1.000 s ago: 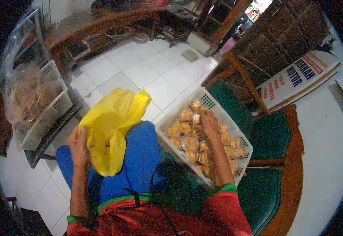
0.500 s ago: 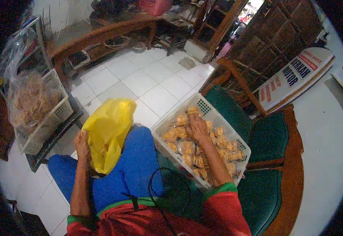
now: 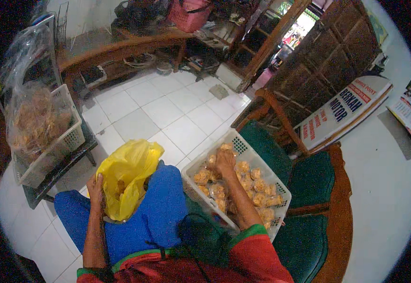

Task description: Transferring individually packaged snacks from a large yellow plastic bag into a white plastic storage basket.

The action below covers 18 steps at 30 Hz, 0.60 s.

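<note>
My left hand [image 3: 96,186] grips the left edge of a yellow plastic bag [image 3: 132,162] above my lap. The bag's mouth gapes, and orange-brown pieces [image 3: 121,187] show inside. Over to the right, my right hand [image 3: 224,163] reaches into a white plastic crate [image 3: 282,203]. Its fingers curl at a small clear pack of orange-brown snacks [image 3: 226,147] near the crate's far end; the fingertips are partly hidden. Many similar snack packs [image 3: 258,185] fill the crate around that hand.
A second white crate [image 3: 75,137] at the left holds a big clear bag of brown snacks [image 3: 40,118], on a dark stand [image 3: 66,166]. The right crate rests on a green cushioned wooden bench [image 3: 311,188]. A signboard [image 3: 342,113] leans behind it. White floor tiles [image 3: 167,111] stretch ahead.
The whole view has shifted, with the crate and bag now lower in it. The yellow bag's mouth has opened wider, showing its contents. My right hand stays at the crate's far end.
</note>
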Each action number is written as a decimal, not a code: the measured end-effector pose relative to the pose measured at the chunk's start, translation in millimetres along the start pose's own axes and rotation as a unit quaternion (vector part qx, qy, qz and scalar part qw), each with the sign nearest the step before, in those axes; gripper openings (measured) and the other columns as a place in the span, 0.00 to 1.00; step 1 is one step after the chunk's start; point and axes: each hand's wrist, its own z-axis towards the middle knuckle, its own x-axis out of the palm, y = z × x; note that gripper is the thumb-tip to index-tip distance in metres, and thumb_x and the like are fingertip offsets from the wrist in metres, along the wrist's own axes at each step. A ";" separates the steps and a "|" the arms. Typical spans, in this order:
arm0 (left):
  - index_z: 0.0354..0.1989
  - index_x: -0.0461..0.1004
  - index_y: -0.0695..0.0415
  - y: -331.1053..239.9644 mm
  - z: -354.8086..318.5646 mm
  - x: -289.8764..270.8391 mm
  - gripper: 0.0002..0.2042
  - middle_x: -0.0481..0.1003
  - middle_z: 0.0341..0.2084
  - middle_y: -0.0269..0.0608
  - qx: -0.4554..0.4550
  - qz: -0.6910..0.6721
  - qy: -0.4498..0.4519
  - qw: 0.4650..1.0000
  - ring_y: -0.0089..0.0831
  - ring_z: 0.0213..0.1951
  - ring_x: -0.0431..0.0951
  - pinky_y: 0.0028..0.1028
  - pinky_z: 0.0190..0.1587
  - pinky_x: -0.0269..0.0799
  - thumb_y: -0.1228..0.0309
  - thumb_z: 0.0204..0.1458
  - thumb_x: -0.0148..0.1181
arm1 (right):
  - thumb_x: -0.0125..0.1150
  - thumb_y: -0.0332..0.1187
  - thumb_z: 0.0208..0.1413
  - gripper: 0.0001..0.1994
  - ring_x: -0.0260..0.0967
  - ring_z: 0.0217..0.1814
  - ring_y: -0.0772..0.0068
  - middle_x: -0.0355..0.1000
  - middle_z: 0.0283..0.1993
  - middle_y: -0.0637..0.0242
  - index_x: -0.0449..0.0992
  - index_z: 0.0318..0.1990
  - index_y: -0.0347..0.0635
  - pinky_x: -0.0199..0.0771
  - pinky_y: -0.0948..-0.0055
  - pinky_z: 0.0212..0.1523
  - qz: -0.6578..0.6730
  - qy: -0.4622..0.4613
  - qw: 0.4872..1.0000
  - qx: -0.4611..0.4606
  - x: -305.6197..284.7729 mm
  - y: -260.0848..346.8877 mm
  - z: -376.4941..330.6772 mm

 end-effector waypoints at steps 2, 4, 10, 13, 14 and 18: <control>0.40 0.73 0.66 -2.1 -1.1 2.6 0.14 0.75 0.32 0.37 -0.027 -0.028 0.029 0.999 0.23 0.33 0.73 0.24 0.36 0.69 0.65 0.56 0.53 | 0.75 0.51 0.24 0.35 0.67 0.50 0.53 0.71 0.45 0.49 0.74 0.43 0.40 0.70 0.56 0.45 0.014 -0.199 0.980 0.009 12.0 -5.5 -9.7; 0.39 0.73 0.67 -7.4 -2.8 7.6 0.15 0.75 0.32 0.38 0.005 -0.012 0.022 1.000 0.24 0.32 0.74 0.25 0.36 0.70 0.64 0.55 0.55 | 0.72 0.49 0.27 0.31 0.67 0.48 0.52 0.71 0.42 0.51 0.74 0.41 0.41 0.69 0.54 0.45 0.027 -0.202 0.979 0.026 6.9 -21.2 -14.7; 0.37 0.73 0.68 60.3 6.8 -24.3 0.19 0.75 0.28 0.40 0.098 0.200 -0.140 0.965 0.29 0.30 0.72 0.30 0.36 0.69 0.59 0.54 0.56 | 0.68 0.42 0.36 0.22 0.69 0.43 0.53 0.72 0.41 0.53 0.74 0.40 0.40 0.70 0.57 0.45 0.231 -0.307 0.923 0.006 -90.3 32.3 -73.0; 0.36 0.74 0.68 -3.0 -10.0 -10.7 0.19 0.75 0.27 0.43 -0.003 0.065 -0.023 0.998 0.29 0.31 0.71 0.31 0.37 0.68 0.59 0.55 0.54 | 0.69 0.38 0.38 0.20 0.70 0.43 0.61 0.72 0.40 0.58 0.74 0.40 0.39 0.70 0.64 0.47 0.469 -0.205 0.853 -0.102 -147.2 134.4 -119.1; 0.36 0.74 0.68 -2.9 -7.3 -7.8 0.19 0.75 0.27 0.43 0.001 0.064 -0.017 0.998 0.29 0.31 0.71 0.31 0.37 0.68 0.59 0.55 0.54 | 0.70 0.38 0.38 0.20 0.70 0.44 0.65 0.72 0.39 0.62 0.74 0.39 0.40 0.70 0.68 0.48 0.490 -0.164 0.853 -0.076 -148.5 163.6 -133.1; 0.34 0.74 0.67 7.5 -4.0 -12.4 0.18 0.74 0.26 0.41 0.027 0.104 -0.054 0.993 0.26 0.29 0.71 0.29 0.34 0.67 0.60 0.57 0.51 | 0.68 0.37 0.43 0.20 0.70 0.43 0.73 0.73 0.41 0.67 0.74 0.46 0.43 0.72 0.73 0.45 0.688 0.132 0.669 -0.249 -10.7 276.5 -85.9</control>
